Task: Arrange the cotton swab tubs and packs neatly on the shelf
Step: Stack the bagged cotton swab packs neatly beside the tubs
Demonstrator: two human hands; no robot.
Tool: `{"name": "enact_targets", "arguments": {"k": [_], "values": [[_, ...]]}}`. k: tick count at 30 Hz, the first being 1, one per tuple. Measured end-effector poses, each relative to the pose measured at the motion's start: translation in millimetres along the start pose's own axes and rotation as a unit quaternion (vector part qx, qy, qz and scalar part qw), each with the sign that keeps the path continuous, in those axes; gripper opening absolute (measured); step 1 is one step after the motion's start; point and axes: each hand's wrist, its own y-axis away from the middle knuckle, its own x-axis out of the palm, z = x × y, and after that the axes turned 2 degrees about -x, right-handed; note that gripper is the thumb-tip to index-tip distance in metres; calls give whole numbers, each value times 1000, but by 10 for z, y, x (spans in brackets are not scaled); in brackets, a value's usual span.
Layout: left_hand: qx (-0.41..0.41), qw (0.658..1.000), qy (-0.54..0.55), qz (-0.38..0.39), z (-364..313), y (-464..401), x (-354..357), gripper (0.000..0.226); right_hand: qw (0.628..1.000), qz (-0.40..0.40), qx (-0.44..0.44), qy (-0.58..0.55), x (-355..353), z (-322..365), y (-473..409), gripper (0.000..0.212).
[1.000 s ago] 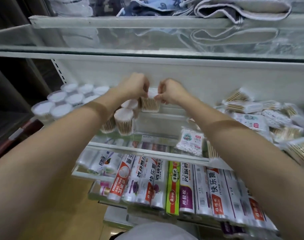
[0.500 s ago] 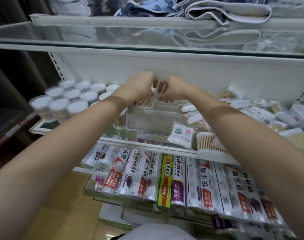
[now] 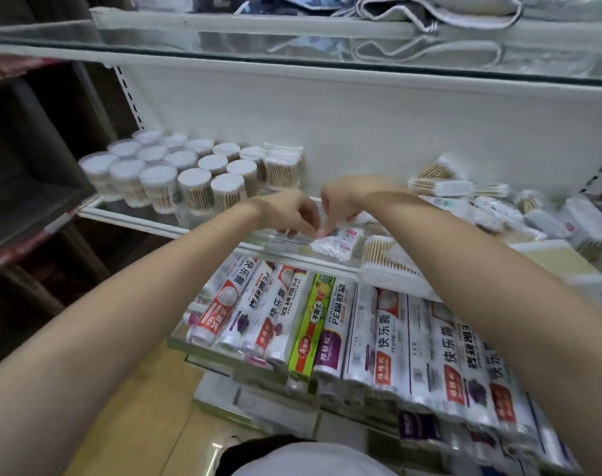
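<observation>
Head view shows the tubs (image 3: 175,173) ranked neatly at the shelf's (image 3: 127,218) left, packs (image 3: 498,214) heaped right awaiting order, while left hand (image 3: 285,214) and right hand (image 3: 340,204), fingers loosely curled and empty, reach for a small pack (image 3: 337,242).

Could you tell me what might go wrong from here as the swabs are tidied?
The flat swab pack overhangs the shelf's front edge, so a brush from the right forearm might tip it off. The loose pile of packs could slide. Both hands reaching for the small packet may push it forward.
</observation>
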Motion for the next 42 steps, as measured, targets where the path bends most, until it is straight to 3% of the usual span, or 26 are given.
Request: {"name": "enact_targets", "arguments": {"k": [8,13,17,23,26,29,36,39,42], "values": [[-40,997,37,63,-52,162,12,32,996,-18,-52,-69,50,-118,59,46],[-54,994,82,-48,19,135,15,25,967,-130,-82,-202,-9,-112,50,39],[-65,985,115,-109,96,158,-118,20,933,-175,-97,-299,-24,-126,42,38],[-78,966,204,-141,188,144,-138,22,921,-183,-83,-335,-3,-214,-37,32],[-81,970,204,-102,179,156,-125,20,923,-190,-95,-321,4,-173,-49,25],[-71,969,229,-63,164,156,-138,42,929,-202,-102,-292,-37,-99,-55,24],[-64,938,322,-114,235,61,-150,17,890,-239,-81,-379,-33,-105,-97,28],[-63,917,371,-131,334,3,-176,19,881,-216,-47,-418,-23,-115,-139,38],[-56,909,396,-122,379,11,-171,26,874,-202,-17,-441,-26,-85,-138,26]]}}
